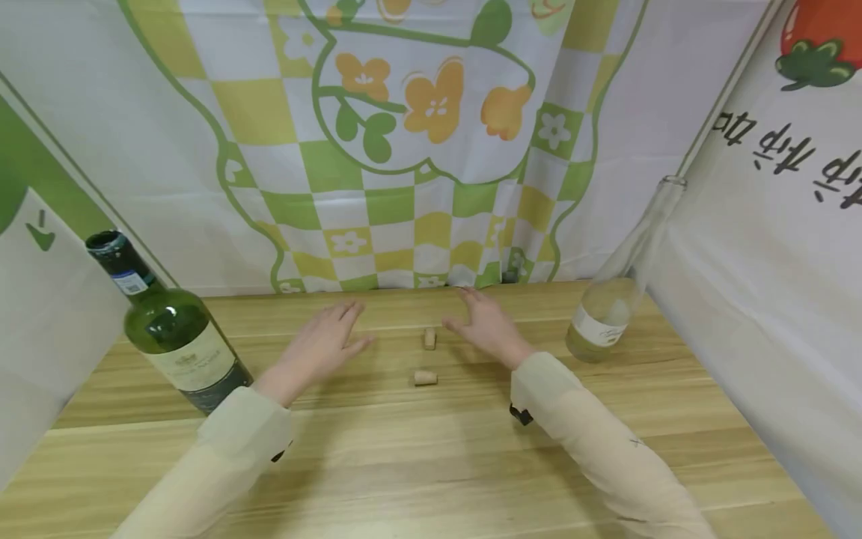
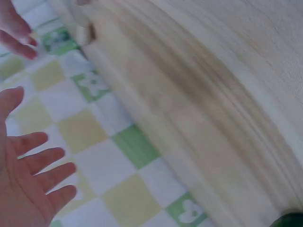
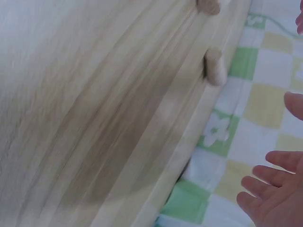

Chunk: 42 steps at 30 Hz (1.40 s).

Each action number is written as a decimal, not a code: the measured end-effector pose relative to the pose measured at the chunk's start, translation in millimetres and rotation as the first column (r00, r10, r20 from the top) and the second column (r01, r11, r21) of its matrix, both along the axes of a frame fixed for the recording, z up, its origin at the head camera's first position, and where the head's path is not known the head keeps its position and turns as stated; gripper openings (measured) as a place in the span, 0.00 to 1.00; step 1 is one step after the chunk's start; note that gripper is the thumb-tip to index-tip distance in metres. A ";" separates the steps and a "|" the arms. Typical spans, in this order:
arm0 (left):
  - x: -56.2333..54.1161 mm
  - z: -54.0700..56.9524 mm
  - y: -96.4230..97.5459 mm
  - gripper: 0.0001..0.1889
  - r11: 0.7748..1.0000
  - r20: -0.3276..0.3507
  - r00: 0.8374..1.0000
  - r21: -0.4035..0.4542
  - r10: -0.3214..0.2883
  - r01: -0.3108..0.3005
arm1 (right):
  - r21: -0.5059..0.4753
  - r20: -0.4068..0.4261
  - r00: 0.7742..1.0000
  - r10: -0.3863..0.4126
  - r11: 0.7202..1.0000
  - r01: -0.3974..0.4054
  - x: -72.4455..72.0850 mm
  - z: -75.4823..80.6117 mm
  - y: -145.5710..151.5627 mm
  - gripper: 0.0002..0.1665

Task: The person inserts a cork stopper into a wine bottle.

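Note:
Two corks lie between the hands in the head view: the nearer cork (image 1: 426, 378) on its side, the farther cork (image 1: 429, 339) closer to the cloth. My left hand (image 1: 316, 348) is left of them, fingers extended and thumb spread. To their right, my right hand (image 1: 488, 326) reaches toward the back edge, fingers straight. Both palms look bare in the wrist views, as on the left hand (image 2: 28, 179) and the right hand (image 3: 279, 184). Beside the left forearm stands a green wine bottle (image 1: 168, 322). A clear glass bottle (image 1: 599, 314) stands beyond the right hand.
The wooden table (image 1: 404, 479) ends at a checked green, yellow and white cloth (image 1: 390, 217) hanging along the back. White printed panels rise on both sides, the right panel (image 1: 761, 247) close behind the clear bottle. Dark straps show at both sleeve cuffs.

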<state>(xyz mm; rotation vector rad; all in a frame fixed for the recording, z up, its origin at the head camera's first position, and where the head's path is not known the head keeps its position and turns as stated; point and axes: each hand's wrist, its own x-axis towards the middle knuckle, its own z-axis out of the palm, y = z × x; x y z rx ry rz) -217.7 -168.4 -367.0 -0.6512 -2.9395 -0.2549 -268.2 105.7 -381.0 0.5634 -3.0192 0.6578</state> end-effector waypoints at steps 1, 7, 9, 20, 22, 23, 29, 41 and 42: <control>4.2 3.1 -0.5 0.33 1.000 -0.009 1.000 -0.008 -0.011 0.011 | 0.003 -0.003 1.000 0.006 1.000 -0.006 1.9 1.1 -2.0 0.43; 33.8 26.4 -4.3 0.32 0.999 -0.018 0.999 0.017 -0.037 0.038 | -0.029 -0.023 0.998 0.067 0.997 -0.067 16.4 6.9 -18.6 0.42; 42.8 34.8 -5.3 0.32 0.999 -0.015 0.999 0.027 -0.036 0.036 | -0.018 -0.039 0.995 0.091 0.996 -0.092 21.6 8.8 -26.2 0.42; 77.3 70.5 -23.1 0.27 0.999 -0.076 0.997 0.051 0.017 -0.013 | -0.024 -0.057 0.981 0.183 0.983 -0.184 43.5 15.9 -77.8 0.41; 83.2 76.5 -28.1 0.27 0.998 -0.080 0.996 0.060 0.025 -0.021 | -0.045 -0.027 0.981 0.190 0.980 -0.191 46.4 17.4 -88.0 0.42; 86.2 79.5 -31.0 0.27 0.998 -0.089 0.996 0.067 0.028 -0.022 | -0.052 -0.019 0.980 0.196 0.979 -0.197 47.7 18.3 -93.4 0.42; 104.5 97.1 -50.7 0.27 0.995 -0.140 0.988 0.084 0.066 -0.054 | -0.080 -0.006 0.971 0.239 0.968 -0.238 54.5 25.7 -125.2 0.42; 128.1 112.4 -91.4 0.27 0.967 -0.137 0.970 0.187 0.201 -0.174 | -0.149 0.017 0.957 0.290 0.947 -0.284 59.5 26.1 -167.4 0.41; 129.4 112.8 -94.1 0.27 0.964 -0.145 0.968 0.201 0.205 -0.174 | -0.161 0.013 0.954 0.301 0.942 -0.295 59.3 24.3 -170.5 0.41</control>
